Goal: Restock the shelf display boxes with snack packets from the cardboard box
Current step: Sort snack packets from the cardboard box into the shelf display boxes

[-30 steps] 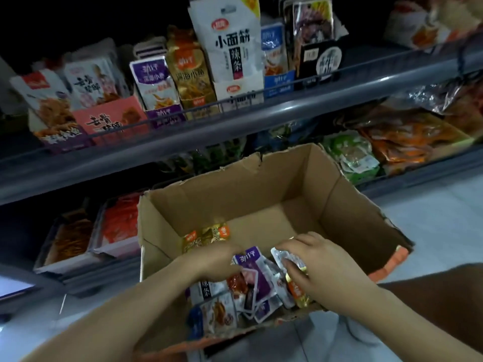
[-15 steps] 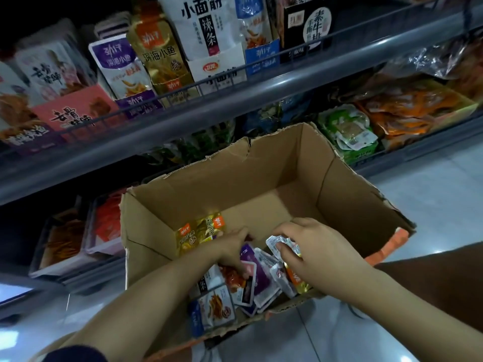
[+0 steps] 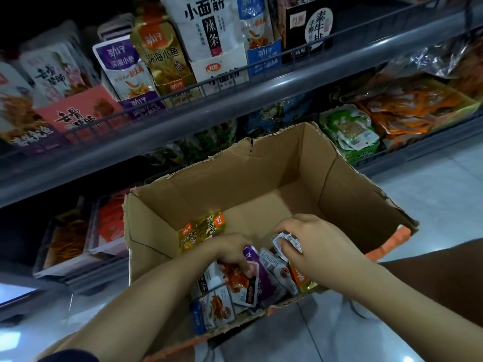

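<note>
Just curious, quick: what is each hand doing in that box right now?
Left hand: fingers curled onto a red packet in the box.
Right hand: pinching a small silver packet.

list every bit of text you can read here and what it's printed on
"小面筋 辣条" on the tall white packet
"深海小鱼" on the purple packet
"深海小鱼" on the gold packet
"素牛排" on the black display box
"去骨" on the pink display box; the rest is cut off
"深海小鱼" on the gold packet in the cardboard box
Small print, and the packets under the left hand and right hand, are too blurred.
</note>
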